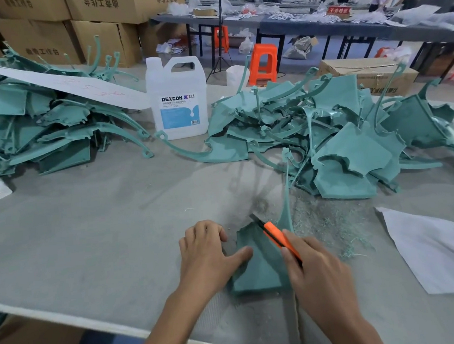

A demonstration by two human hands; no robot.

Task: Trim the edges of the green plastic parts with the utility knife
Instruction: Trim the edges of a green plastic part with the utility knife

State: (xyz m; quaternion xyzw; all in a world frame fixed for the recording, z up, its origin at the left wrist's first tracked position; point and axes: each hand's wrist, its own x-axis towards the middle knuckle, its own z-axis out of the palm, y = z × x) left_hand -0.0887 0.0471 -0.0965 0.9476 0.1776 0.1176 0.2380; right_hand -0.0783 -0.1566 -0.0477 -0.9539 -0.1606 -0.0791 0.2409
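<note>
Green plastic part, lower centre: we are pressing it with our left hand, fingers loosely spread. Our right hand is gripping the utility knife.

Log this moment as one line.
phase: trimming | left hand: presses green part | right hand: grips utility knife at part edge

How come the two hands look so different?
The left hand holds no tool; the right hand grips the orange utility knife. The left hand's thumb presses down on the green part; the right hand holds the knife slanted across it. Both hands are bare and work on that same part.
</note>
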